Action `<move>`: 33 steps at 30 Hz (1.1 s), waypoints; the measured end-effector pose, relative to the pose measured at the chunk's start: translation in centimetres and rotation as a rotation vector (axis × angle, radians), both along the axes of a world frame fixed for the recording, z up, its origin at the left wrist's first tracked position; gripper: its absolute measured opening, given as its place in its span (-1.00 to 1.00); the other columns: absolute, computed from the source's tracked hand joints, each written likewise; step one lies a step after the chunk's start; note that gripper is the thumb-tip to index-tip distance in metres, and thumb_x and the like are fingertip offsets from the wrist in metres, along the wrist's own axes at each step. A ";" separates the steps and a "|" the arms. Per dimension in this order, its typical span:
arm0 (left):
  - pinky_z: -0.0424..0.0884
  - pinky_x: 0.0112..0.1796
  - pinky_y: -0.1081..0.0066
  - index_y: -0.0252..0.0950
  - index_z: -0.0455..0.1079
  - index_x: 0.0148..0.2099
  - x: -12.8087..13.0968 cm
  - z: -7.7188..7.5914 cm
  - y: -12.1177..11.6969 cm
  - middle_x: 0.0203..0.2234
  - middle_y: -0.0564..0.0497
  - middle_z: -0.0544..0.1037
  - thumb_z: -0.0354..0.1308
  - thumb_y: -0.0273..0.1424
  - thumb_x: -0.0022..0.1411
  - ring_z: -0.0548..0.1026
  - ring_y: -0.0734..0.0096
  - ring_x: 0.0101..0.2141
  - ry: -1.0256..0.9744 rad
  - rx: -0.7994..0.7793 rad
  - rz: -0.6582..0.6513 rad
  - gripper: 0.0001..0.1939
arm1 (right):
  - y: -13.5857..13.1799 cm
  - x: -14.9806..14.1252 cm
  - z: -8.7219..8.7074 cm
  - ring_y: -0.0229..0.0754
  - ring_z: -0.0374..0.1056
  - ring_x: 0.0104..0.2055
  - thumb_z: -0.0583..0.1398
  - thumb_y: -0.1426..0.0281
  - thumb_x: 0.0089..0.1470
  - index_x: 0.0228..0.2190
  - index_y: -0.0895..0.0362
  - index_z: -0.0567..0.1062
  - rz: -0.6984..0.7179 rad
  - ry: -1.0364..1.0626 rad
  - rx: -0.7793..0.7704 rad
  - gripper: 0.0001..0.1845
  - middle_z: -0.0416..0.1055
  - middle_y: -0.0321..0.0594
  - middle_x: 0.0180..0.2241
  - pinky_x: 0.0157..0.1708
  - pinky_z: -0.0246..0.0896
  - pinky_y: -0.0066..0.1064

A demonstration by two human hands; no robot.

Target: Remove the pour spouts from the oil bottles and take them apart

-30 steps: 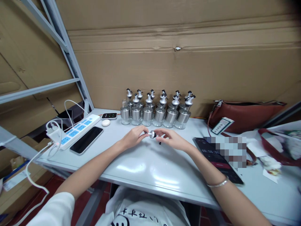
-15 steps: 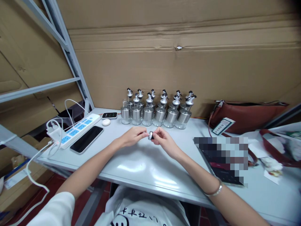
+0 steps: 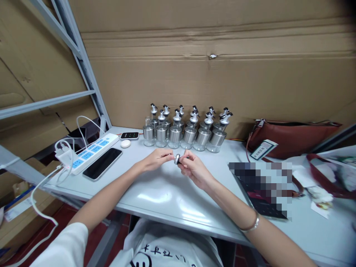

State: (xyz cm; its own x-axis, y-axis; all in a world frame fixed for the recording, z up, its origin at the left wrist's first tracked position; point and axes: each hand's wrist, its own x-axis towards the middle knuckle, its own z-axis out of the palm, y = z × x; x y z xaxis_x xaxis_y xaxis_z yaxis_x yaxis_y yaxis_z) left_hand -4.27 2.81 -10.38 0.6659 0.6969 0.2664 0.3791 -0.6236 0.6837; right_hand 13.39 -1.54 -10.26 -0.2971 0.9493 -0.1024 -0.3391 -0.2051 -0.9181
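Above the middle of the table, a small silver and black bottle pour spout (image 3: 177, 159) is held between my two hands. My left hand (image 3: 159, 159) pinches its left end; the fingers cover that part. On the other side, the thumb and fingers of my right hand (image 3: 195, 167) grip its black end. Just behind stand two rows of glass oil bottles with steel sleeves (image 3: 189, 136), most topped with silver spouts and black flip caps. The front-left bottle (image 3: 148, 134) has an open neck without a spout.
On the left lie a white power strip (image 3: 96, 152) with cables, a black-screened phone (image 3: 102, 164), a small device (image 3: 129, 136) and a white round case (image 3: 125, 144). A brown bag (image 3: 292, 137) and a partly blurred dark flat item (image 3: 258, 193) are at the right. Cardboard (image 3: 178, 81) stands behind.
My right hand has turned slightly around the spout's black end, with its lower fingers opening out a little. The spout has tilted and shifted slightly left. The bottles stay put.
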 end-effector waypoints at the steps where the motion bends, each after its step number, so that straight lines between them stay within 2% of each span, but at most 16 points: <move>1: 0.10 -0.42 0.50 -0.33 0.20 -0.46 -0.1 0.2 0.0 -0.57 0.13 0.19 -0.13 -0.07 0.28 0.16 0.52 -0.49 -0.022 -0.059 -0.005 -0.55 | -0.1 -0.3 -0.1 -0.47 -0.10 -0.70 0.30 0.36 -0.31 -0.57 0.08 0.12 -0.019 -0.003 0.025 -0.59 0.13 -0.52 -0.75 -0.69 -0.37 -0.58; 5: 0.06 -0.44 0.50 -0.34 0.16 -0.50 -0.4 0.4 0.3 -0.59 0.14 0.13 -0.08 -0.08 0.24 0.12 0.54 -0.50 -0.082 -0.167 -0.028 -0.56 | -0.2 -0.8 -0.5 -0.46 -0.09 -0.70 0.27 0.36 -0.26 -0.58 0.08 0.08 -0.093 -0.092 0.202 -0.60 0.11 -0.53 -0.76 -0.71 -0.33 -0.59; 8: 0.09 -0.44 0.50 -0.34 0.21 -0.46 -0.4 0.1 0.3 -0.58 0.13 0.18 -0.10 -0.08 0.26 0.16 0.53 -0.51 -0.098 -0.133 -0.022 -0.56 | 0.0 -0.5 -0.8 -0.45 -0.04 -0.71 0.27 0.36 -0.23 -0.57 0.08 0.11 -0.136 -0.227 0.359 -0.62 0.13 -0.53 -0.76 -0.71 -0.22 -0.58; 10: 0.14 -0.40 0.49 -0.34 0.28 -0.39 -0.3 -0.2 0.2 -0.54 0.10 0.28 -0.15 -0.09 0.31 0.23 0.50 -0.47 -0.090 0.030 0.032 -0.56 | 0.2 -0.1 -0.8 -0.43 0.02 -0.70 0.28 0.28 -0.19 -0.51 0.08 0.15 -0.124 -0.233 0.350 -0.64 0.19 -0.51 -0.72 -0.71 -0.15 -0.58; 13: 0.17 -0.34 0.44 -0.34 0.31 -0.33 0.1 -0.8 0.0 -0.45 0.01 0.39 -0.25 -0.11 0.36 0.31 0.46 -0.42 0.005 0.414 0.098 -0.52 | 0.3 0.3 -0.5 -0.41 0.09 -0.64 0.26 0.09 -0.15 -0.45 0.09 0.21 -0.060 -0.151 0.185 -0.57 0.26 -0.44 -0.63 -0.69 -0.11 -0.59; 15: 0.18 -0.31 0.41 -0.34 0.32 -0.33 0.3 -1.2 0.0 -0.44 -0.03 0.43 -0.28 -0.14 0.37 0.33 0.44 -0.41 0.086 0.632 0.105 -0.52 | 0.3 0.4 -0.2 -0.44 0.08 -0.64 0.28 0.02 -0.18 -0.48 0.12 0.22 -0.023 -0.108 0.099 -0.52 0.23 -0.43 -0.62 -0.70 -0.16 -0.61; 17: 0.17 -0.29 0.39 -0.33 0.32 -0.33 0.5 -1.5 0.0 -0.43 -0.04 0.45 -0.27 -0.17 0.38 0.35 0.43 -0.40 0.128 0.762 0.111 -0.54 | 0.2 0.5 0.0 -0.47 0.02 -0.67 0.31 0.02 -0.23 -0.53 0.13 0.21 0.007 -0.082 0.049 -0.48 0.18 -0.45 -0.65 -0.71 -0.24 -0.62; 19: 0.16 -0.29 0.38 -0.33 0.30 -0.37 0.7 -1.8 0.0 -0.46 -0.03 0.45 -0.28 -0.17 0.38 0.34 0.43 -0.41 0.147 0.791 0.111 -0.53 | 0.3 0.6 0.0 -0.49 -0.02 -0.69 0.33 0.04 -0.25 -0.56 0.13 0.20 0.031 -0.069 0.005 -0.47 0.17 -0.46 -0.67 -0.72 -0.32 -0.62; 22: 0.15 -0.31 0.39 -0.33 0.25 -0.43 0.8 -1.5 0.0 -0.53 0.02 0.38 -0.35 -0.13 0.37 0.28 0.46 -0.47 0.144 0.636 0.099 -0.47 | 0.4 0.8 0.0 -0.52 -0.13 -0.70 0.38 0.14 -0.31 -0.56 0.15 0.25 0.062 -0.005 -0.079 -0.52 0.16 -0.45 -0.69 -0.73 -0.43 -0.61; 24: 0.15 -0.34 0.43 -0.32 0.22 -0.46 0.7 -0.9 0.0 -0.57 0.08 0.30 -0.33 -0.09 0.35 0.23 0.49 -0.50 0.106 0.407 0.069 -0.47 | 0.5 0.7 -0.1 -0.54 -0.20 -0.69 0.40 0.21 -0.35 -0.55 0.17 0.30 0.063 0.060 -0.119 -0.55 0.17 -0.44 -0.69 -0.72 -0.47 -0.60; 27: 0.11 -0.42 0.49 -0.32 0.16 -0.50 0.3 0.4 0.1 -0.61 0.13 0.17 -0.19 -0.06 0.29 0.16 0.53 -0.52 0.020 0.086 0.014 -0.51 | 0.3 0.2 -0.1 -0.53 -0.21 -0.68 0.40 0.24 -0.37 -0.57 0.17 0.31 0.029 0.112 -0.123 -0.57 0.21 -0.41 -0.69 -0.72 -0.44 -0.59; 30: 0.05 -0.44 0.50 -0.33 0.14 -0.52 -0.3 1.3 0.2 -0.61 0.14 0.11 -0.10 -0.07 0.24 0.11 0.55 -0.51 -0.040 -0.044 -0.015 -0.54 | -0.2 -0.4 -0.1 -0.52 -0.17 -0.69 0.40 0.23 -0.36 -0.61 0.15 0.24 0.008 0.101 -0.089 -0.54 0.23 -0.40 -0.69 -0.70 -0.41 -0.58; 33: 0.01 -0.45 0.49 -0.34 0.17 -0.51 -0.6 1.5 0.3 -0.60 0.14 0.11 -0.06 -0.07 0.21 0.09 0.55 -0.51 -0.049 -0.136 -0.049 -0.56 | -0.6 -0.8 -0.2 -0.50 -0.15 -0.69 0.38 0.19 -0.32 -0.64 0.13 0.16 -0.014 0.039 -0.009 -0.50 0.25 -0.39 -0.69 -0.69 -0.40 -0.56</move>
State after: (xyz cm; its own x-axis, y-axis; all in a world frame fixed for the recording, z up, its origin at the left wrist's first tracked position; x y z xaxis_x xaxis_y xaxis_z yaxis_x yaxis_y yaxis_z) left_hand -4.91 3.10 -8.88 0.6888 0.6955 0.2044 0.3145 -0.5408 0.7801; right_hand 12.57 -2.15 -10.49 -0.2877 0.9525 -0.0995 -0.3774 -0.2082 -0.9023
